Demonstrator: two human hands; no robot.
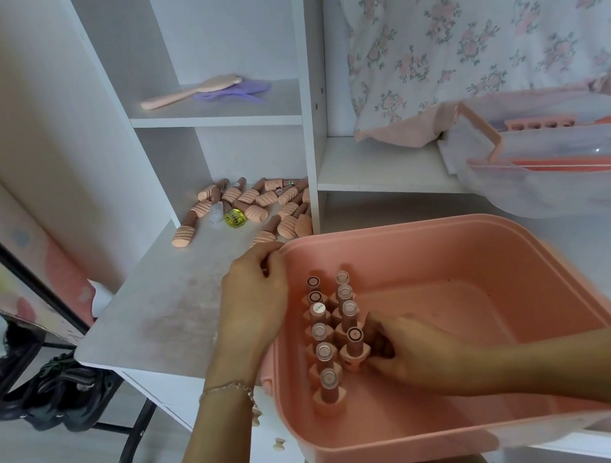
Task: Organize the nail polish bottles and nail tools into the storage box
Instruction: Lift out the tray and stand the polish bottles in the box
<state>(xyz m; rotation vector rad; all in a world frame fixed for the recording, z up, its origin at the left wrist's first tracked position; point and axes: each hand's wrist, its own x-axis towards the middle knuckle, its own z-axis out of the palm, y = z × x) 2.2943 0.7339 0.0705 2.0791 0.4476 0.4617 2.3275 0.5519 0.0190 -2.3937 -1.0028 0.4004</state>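
Note:
A pink storage box sits on the white desk in front of me. Inside it, several nail polish bottles stand cap-down in two rows at the left. My right hand is inside the box, its fingers curled around the nearest bottle of the right row. My left hand grips the box's far left rim. More nail polish bottles lie in a loose pile on the desk in the shelf alcove behind the box.
A clear lid or tray with a pink handle holds orange nail files at the right. A yellow round object lies among the pile. A pink hairbrush and a purple comb rest on the shelf above. Floral cloth hangs at upper right.

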